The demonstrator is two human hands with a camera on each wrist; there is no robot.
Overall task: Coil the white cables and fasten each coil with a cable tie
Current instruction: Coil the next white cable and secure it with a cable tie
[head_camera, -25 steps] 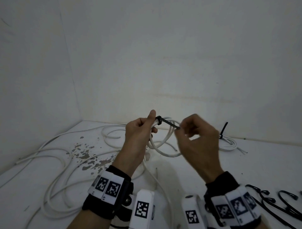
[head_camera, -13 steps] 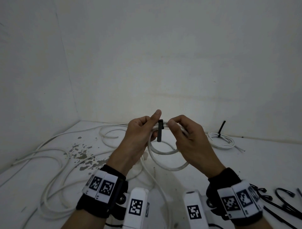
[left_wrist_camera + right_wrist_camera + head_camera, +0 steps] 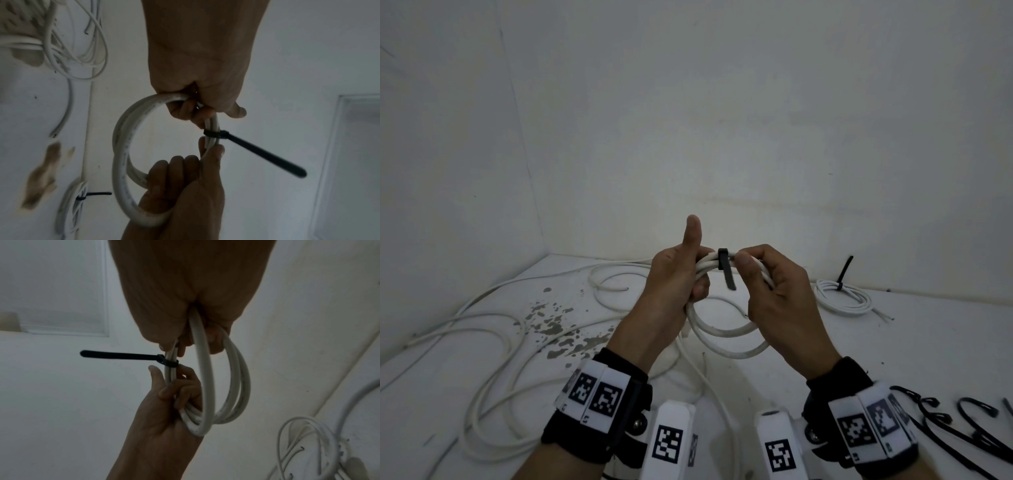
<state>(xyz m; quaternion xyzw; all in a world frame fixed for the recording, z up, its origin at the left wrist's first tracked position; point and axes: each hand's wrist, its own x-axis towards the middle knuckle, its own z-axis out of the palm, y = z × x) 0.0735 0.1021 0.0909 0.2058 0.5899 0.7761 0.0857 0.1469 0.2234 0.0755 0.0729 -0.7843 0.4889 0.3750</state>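
I hold a small white cable coil (image 3: pixel 726 337) (image 3: pixel 121 155) (image 3: pixel 230 386) up over the table with both hands. A black cable tie (image 3: pixel 725 269) (image 3: pixel 257 151) (image 3: pixel 127 357) is cinched round its top strands, and the loose tail sticks out free. My left hand (image 3: pixel 681 274) (image 3: pixel 197 112) grips the coil left of the tie, thumb raised. My right hand (image 3: pixel 763 277) (image 3: pixel 183 344) grips the strands just right of the tie, fingers curled round them. Neither hand touches the tail.
A tied white coil (image 3: pixel 842 296) with a black tie tail lies at the back right. Loose white cable (image 3: pixel 493 329) sprawls over the stained left part of the table (image 3: pixel 893 349). Spare black cable ties (image 3: pixel 962 421) lie at the right front. Walls close the corner.
My right hand let go of the tie's tail and took hold of the coil beside the tie. The tail now hangs loose. My left thumb lifted off the coil.
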